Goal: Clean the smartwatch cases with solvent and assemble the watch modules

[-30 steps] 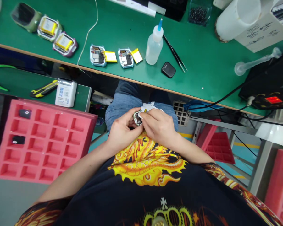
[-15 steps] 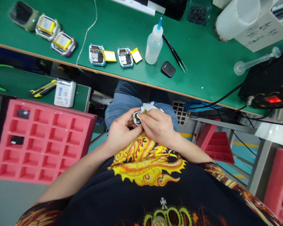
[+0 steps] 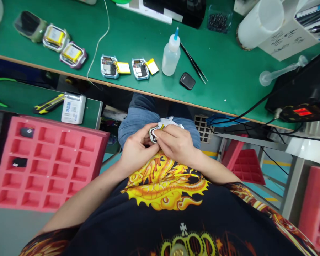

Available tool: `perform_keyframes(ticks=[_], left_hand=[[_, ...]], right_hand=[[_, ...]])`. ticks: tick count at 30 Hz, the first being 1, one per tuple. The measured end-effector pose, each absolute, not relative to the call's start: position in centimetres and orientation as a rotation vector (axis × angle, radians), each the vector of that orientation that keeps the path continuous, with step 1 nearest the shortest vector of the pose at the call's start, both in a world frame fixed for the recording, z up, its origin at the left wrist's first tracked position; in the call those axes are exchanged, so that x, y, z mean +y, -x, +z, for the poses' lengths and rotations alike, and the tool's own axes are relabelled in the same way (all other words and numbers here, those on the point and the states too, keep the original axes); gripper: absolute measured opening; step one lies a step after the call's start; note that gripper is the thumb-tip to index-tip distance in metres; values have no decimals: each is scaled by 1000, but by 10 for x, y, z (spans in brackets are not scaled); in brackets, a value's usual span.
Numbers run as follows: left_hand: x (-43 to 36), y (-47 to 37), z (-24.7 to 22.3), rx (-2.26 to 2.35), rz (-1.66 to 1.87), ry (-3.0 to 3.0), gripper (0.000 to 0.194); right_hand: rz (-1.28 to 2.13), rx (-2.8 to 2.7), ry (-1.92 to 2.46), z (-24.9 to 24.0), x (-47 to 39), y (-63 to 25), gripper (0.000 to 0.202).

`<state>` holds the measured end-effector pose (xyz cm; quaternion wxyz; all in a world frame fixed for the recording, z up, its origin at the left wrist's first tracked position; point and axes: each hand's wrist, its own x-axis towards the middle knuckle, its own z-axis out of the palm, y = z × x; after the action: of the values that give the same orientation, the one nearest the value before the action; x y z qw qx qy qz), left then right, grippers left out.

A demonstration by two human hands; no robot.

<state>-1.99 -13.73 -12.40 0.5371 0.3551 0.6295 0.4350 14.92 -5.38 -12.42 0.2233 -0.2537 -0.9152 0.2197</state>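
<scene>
Watch case (image 3: 152, 136), open, lies gripped between left hand's (image 3: 137, 145) thumb and fingers, best braced firmly there; right hand (image 3: 178, 143), fingers bunched at its face, pinch contents unclear, should work lightly, sparing yellow strip (image 3: 162, 127) just beyond.

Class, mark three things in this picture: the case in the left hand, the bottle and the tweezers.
Case (image 3: 153, 135): head view, on its exposed inner side.
Bottle (image 3: 171, 59): head view, on its translucent body.
Tweezers (image 3: 192, 62): head view, about midway along their dark length.
</scene>
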Motion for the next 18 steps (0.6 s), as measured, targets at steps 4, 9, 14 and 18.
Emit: perform_keyframes(ticks=[4, 9, 14, 18], left_hand=[[-137, 19, -125, 1513, 1038, -831, 60], [-137, 19, -125, 1509, 1038, -831, 62], [-137, 19, -125, 1507, 1031, -813, 62], [-136, 18, -124, 1472, 1056, -767, 58]], right_hand=[[520, -2552, 756, -123, -54, -149, 23], [553, -2531, 743, -125, -56, -149, 23], [607, -2539, 726, -128, -55, -150, 24], [544, -2535, 796, -127, -55, -151, 22]])
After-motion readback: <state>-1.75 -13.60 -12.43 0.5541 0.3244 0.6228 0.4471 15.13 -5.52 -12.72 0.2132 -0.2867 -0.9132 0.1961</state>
